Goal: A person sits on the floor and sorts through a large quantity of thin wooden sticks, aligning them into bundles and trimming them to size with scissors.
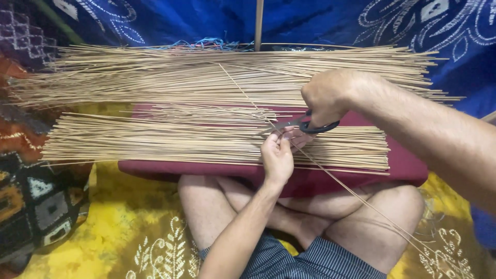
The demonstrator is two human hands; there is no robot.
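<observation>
Head view, from the left: two heaps of thin tan sticks [155,139] lie lengthwise left to right over a maroon cushion [403,165]. At centre, the left hand [277,155] has its grip pinched on one long stick [351,190] running diagonally toward the lower right. Just right, touching it, the right hand [326,98] grips black-handled scissors [302,125], blades nearly together on that stick.

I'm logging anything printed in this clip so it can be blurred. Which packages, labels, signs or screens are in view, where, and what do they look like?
None in view: no package, label, sign or screen.
Only patterned cloths, thin sticks on a maroon cushion, and black-handled scissors in the right hand, by the left hand.
</observation>
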